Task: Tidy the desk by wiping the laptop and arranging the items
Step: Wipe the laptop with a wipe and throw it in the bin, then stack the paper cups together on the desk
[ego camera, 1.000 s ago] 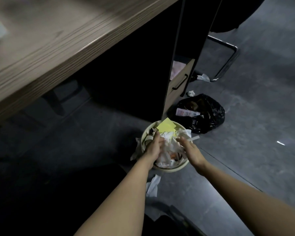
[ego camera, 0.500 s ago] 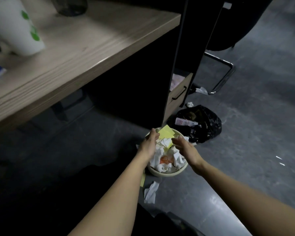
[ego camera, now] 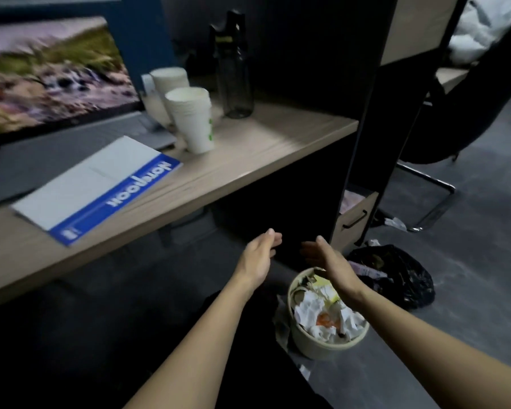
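Observation:
My left hand [ego camera: 258, 258] and my right hand [ego camera: 329, 261] hover empty below the desk edge, palms facing each other, fingers apart. Just under my right hand, a round cream waste bin [ego camera: 319, 345] stands on the floor, full of crumpled white tissue and yellow paper. On the wooden desk [ego camera: 263, 149] an open laptop [ego camera: 50, 93] shows a landscape picture. A grey and blue notebook [ego camera: 98, 184] lies in front of it. Two stacks of white paper cups [ego camera: 194, 119] and a dark bottle [ego camera: 235, 75] stand to the laptop's right.
A black rubbish bag [ego camera: 396, 273] lies on the grey floor right of the bin. A drawer [ego camera: 356, 219] hangs partly open in the dark cabinet. A black chair [ego camera: 455, 113] with a metal base stands at the far right. Scraps of paper lie on the floor.
Both hands have lifted out of the waste bin and come up empty. The view has swung up, bringing the laptop, notebook and cups into sight.

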The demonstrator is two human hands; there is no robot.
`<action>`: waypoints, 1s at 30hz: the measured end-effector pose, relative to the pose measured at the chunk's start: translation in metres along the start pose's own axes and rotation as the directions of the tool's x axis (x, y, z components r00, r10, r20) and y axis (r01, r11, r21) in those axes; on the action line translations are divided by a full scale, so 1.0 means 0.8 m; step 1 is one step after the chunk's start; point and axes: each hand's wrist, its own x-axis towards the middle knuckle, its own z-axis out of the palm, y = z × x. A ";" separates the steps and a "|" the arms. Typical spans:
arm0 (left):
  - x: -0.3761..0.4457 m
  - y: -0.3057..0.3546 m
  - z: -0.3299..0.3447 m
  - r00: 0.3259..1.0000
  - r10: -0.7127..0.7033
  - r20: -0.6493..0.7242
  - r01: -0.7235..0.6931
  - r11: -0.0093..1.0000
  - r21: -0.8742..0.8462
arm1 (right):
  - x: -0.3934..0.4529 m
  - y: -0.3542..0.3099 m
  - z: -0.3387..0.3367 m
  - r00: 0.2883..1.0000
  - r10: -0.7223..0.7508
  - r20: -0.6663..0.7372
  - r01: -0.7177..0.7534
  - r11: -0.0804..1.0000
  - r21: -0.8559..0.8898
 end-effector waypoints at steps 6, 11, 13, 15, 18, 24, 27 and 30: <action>-0.050 0.091 -0.052 0.991 0.128 -0.044 -0.127 0.991 0.031 | -0.004 -0.098 0.060 0.994 -0.088 0.061 0.091 0.995 -0.049; -0.089 0.150 -0.102 0.967 0.231 -0.106 -0.227 0.973 0.044 | -0.004 -0.166 0.102 0.953 -0.287 0.096 0.294 0.954 -0.065; -0.098 0.169 -0.123 0.950 0.279 -0.139 -0.271 0.960 0.075 | 0.001 -0.186 0.114 0.927 -0.362 0.102 0.370 0.925 -0.083; -0.102 0.184 -0.142 0.934 0.305 -0.185 -0.296 0.952 0.080 | 0.007 -0.205 0.121 0.912 -0.393 0.115 0.406 0.905 -0.125; -0.093 0.202 -0.170 0.912 0.317 -0.260 -0.308 0.948 0.077 | 0.021 -0.230 0.129 0.898 -0.425 0.114 0.438 0.889 -0.133; -0.043 0.211 -0.203 0.897 0.315 -0.311 -0.320 0.947 0.037 | 0.081 -0.256 0.141 0.925 -0.359 0.125 0.369 0.927 -0.066; -0.005 0.215 -0.206 0.906 0.307 -0.291 -0.316 0.949 0.018 | 0.117 -0.262 0.147 0.940 -0.322 0.116 0.328 0.944 -0.042; 0.026 0.217 -0.202 0.912 0.305 -0.272 -0.319 0.948 -0.008 | 0.143 -0.266 0.151 0.947 -0.303 0.110 0.304 0.953 0.001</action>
